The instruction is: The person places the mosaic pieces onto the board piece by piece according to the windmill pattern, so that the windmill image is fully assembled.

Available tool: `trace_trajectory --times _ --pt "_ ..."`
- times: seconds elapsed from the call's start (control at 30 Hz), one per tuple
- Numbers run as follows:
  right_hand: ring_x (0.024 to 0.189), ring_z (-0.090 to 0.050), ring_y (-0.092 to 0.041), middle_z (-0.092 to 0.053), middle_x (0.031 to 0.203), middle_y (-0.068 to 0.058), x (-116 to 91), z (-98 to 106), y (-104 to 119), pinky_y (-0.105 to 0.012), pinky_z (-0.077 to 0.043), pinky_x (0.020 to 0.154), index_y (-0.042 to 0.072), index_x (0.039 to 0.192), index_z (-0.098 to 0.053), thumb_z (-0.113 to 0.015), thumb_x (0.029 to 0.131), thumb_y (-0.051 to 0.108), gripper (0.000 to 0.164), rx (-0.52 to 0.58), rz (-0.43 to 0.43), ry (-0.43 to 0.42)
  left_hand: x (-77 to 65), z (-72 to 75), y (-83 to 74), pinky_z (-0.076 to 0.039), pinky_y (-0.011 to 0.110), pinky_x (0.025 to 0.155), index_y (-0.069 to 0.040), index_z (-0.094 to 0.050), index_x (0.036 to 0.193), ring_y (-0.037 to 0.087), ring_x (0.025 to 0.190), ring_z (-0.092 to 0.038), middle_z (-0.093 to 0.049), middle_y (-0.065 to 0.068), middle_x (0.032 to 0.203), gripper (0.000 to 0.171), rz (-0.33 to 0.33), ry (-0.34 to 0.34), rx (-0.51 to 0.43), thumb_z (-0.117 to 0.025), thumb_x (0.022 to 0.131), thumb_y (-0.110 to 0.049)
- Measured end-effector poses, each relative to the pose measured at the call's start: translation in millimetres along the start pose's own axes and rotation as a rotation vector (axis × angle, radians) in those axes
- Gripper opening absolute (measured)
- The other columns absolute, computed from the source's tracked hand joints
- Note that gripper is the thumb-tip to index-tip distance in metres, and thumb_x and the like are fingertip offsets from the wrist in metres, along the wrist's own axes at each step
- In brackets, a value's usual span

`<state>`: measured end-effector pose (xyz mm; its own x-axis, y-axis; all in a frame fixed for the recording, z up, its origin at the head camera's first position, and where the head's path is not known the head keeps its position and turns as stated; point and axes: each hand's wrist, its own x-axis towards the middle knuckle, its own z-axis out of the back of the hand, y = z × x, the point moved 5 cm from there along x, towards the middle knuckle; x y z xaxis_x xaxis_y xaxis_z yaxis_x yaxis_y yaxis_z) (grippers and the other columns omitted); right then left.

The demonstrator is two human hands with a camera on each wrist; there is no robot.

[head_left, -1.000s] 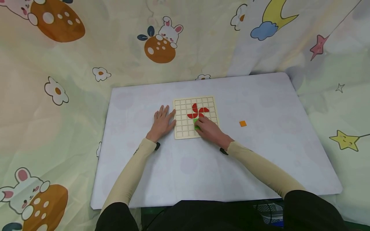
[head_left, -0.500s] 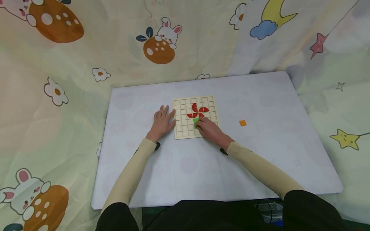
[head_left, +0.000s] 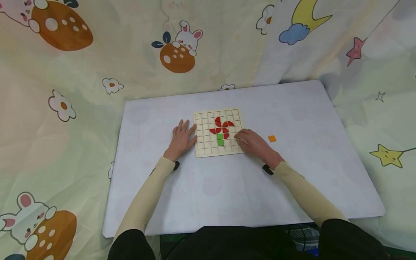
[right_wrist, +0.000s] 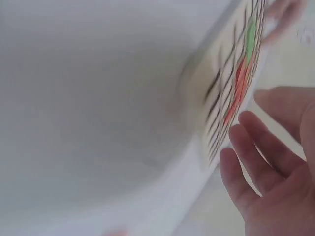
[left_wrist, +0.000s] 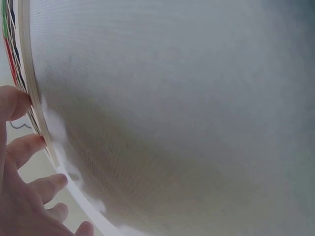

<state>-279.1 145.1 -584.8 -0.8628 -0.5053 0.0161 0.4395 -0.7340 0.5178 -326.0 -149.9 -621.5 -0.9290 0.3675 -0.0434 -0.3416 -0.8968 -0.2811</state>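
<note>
A pale square grid board (head_left: 204,141) lies on the white table. Several red rounded pieces (head_left: 226,124) form a pinwheel on it, and two green square tiles (head_left: 220,139) sit in a column just below. My left hand (head_left: 182,139) rests beside the board with fingers spread, its thumb and index fingertip at the left edge. In the left wrist view the fingers (left_wrist: 24,150) meet the board's side. My right hand (head_left: 255,145) hovers over the board's right edge. Its fingers (right_wrist: 266,152) are loosely bent and hold nothing in the right wrist view.
One orange square tile (head_left: 272,138) lies on the table to the right of my right hand. The white tabletop (head_left: 208,202) extends around the board. A cloth with cartoon prints (head_left: 136,54) hangs behind and to the sides.
My right hand has left the green tiles and moved right to the board's edge, uncovering both tiles and the lower right red piece. The left hand stays put.
</note>
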Motion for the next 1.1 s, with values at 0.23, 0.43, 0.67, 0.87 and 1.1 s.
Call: trace_trajectory --times 0.23,0.43,0.67,0.87,1.1 --pt "0.119 -0.044 -0.039 -0.052 0.129 -0.02 -42.6 36.6 -66.3 -0.052 -0.036 0.1 0.0 0.125 -0.06 -0.06 0.094 0.002 0.032 -0.071 -0.147 0.073 -1.6 -0.7 2.9 -0.01 0.055 0.111 -0.017 -0.037 0.152 0.034 0.147 0.002 -0.016 0.015 0.16 0.057 0.002 -0.005 0.001 -0.044 0.102 -0.042" --pt "0.109 -0.046 -0.043 -0.051 0.122 -0.024 -64.4 53.6 -88.0 -0.054 -0.038 0.093 -0.005 0.119 -0.061 -0.064 0.09 -0.001 0.029 -0.057 -0.198 0.061 -3.4 -0.9 4.5 -0.009 0.056 0.112 -0.017 -0.036 0.152 0.034 0.147 0.003 -0.015 0.015 0.16 0.057 0.008 0.003 0.001 -0.044 0.102 -0.042" --pt "0.098 -0.05 -0.036 -0.056 0.111 -0.018 -61.1 46.5 -88.9 -0.05 -0.044 0.085 -0.002 0.111 -0.062 -0.067 0.089 0.012 0.027 -0.1 -0.242 0.0 -5.1 -1.8 3.9 -0.008 0.055 0.112 -0.017 -0.035 0.153 0.034 0.147 0.004 -0.015 0.016 0.16 0.057 0.018 0.027 -0.009 -0.043 0.102 -0.042" --pt "0.1 -0.053 -0.029 -0.061 0.109 -0.013 -28.8 20.9 -35.2 -0.045 -0.045 0.088 0.001 0.113 -0.064 -0.072 0.088 0.021 0.033 -0.062 -0.169 0.022 -1.5 -1.9 3.4 -0.007 0.054 0.112 -0.018 -0.033 0.154 0.032 0.147 0.005 -0.013 0.014 0.161 0.058 0.015 0.018 0.006 -0.041 0.102 -0.044" --pt "0.095 -0.055 -0.023 -0.062 0.106 -0.007 2.6 -25.4 35.5 -0.034 -0.049 0.084 0.003 0.113 -0.067 -0.074 0.087 0.019 0.031 -0.148 0.038 0.085 2.9 -4.8 2.8 -0.007 0.054 0.113 -0.021 -0.031 0.154 0.03 0.147 0.009 -0.012 0.012 0.161 0.058 0.029 0.037 0.013 -0.041 0.102 -0.045"
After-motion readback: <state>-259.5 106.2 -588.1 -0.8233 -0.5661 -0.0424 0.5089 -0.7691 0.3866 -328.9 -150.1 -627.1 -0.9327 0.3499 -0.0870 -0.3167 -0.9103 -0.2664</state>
